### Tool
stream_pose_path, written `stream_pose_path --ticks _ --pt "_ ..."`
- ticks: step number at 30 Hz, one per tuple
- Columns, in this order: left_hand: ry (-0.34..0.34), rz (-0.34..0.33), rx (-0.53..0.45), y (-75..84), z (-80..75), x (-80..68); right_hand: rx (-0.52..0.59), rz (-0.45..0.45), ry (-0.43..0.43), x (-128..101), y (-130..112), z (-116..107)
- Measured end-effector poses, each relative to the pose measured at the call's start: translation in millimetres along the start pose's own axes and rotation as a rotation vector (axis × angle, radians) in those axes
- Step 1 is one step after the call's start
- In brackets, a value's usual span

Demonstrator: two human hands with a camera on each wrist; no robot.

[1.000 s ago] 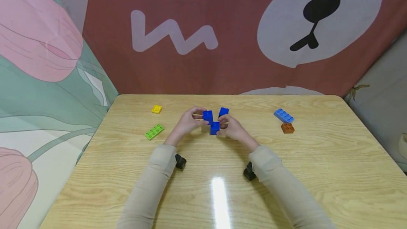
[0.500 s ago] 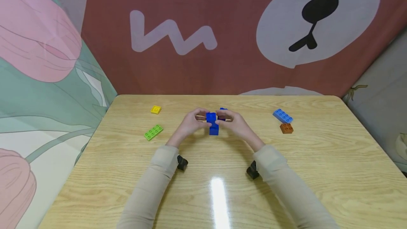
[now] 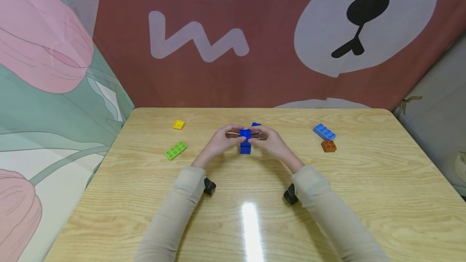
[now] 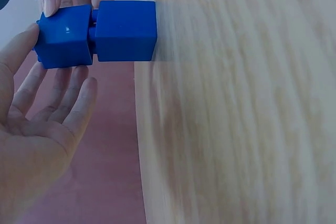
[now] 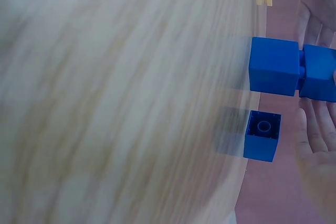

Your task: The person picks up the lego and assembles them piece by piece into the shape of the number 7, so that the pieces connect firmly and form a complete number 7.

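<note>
At the table's middle two dark blue bricks are stacked: the upper blue brick [image 3: 245, 134] sits on the lower blue brick [image 3: 245, 148], which stands on the table. My left hand [image 3: 233, 136] pinches the upper brick from the left, and my right hand [image 3: 259, 136] pinches it from the right. In the left wrist view a thin gap with studs shows between the upper brick [image 4: 63, 36] and the lower brick [image 4: 126, 30]; my thumb [image 4: 18, 45] touches the upper one. A third blue brick [image 5: 262, 135] lies just behind the stack, its hollow underside visible.
A yellow brick [image 3: 178, 124] and a green brick [image 3: 176, 150] lie to the left. A light blue brick [image 3: 324, 132] and a brown brick [image 3: 329, 146] lie to the right. The wooden table [image 3: 233, 221] is backed by a fabric wall.
My left hand carried its blue brick to the right and onto the lower brick. My right hand rose from the lower brick to the upper one.
</note>
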State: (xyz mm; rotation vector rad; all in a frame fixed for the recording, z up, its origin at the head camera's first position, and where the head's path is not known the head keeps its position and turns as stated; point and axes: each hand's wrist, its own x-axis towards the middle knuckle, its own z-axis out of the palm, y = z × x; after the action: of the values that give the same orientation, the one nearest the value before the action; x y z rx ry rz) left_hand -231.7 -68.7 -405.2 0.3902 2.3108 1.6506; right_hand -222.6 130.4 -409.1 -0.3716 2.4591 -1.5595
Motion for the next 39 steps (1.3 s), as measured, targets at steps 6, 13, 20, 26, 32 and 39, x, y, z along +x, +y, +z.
stream_pose_path --ticks 6,13,20,26,32,39 --pt "0.006 -0.004 0.019 0.8 0.1 -0.7 0.049 -0.014 -0.015 -0.9 0.9 -0.6" --pt "-0.004 0.008 0.042 1.0 0.6 0.0 0.071 -0.031 -0.019 -2.0 1.5 -1.1" --pt "-0.014 0.020 0.048 0.6 -0.2 -0.5 0.058 -0.036 -0.019 -1.7 3.0 -0.9" --pt "-0.017 0.037 0.039 2.0 -0.7 -2.2 0.039 -0.029 -0.017 -2.3 1.5 -1.2" --pt "-0.042 0.034 0.026 6.7 -1.6 -6.3 0.032 -0.027 -0.018 -2.7 1.9 -0.9" --pt "-0.042 0.009 0.034 0.9 -0.1 -3.8 0.013 -0.037 -0.023 -2.5 6.5 -0.1"
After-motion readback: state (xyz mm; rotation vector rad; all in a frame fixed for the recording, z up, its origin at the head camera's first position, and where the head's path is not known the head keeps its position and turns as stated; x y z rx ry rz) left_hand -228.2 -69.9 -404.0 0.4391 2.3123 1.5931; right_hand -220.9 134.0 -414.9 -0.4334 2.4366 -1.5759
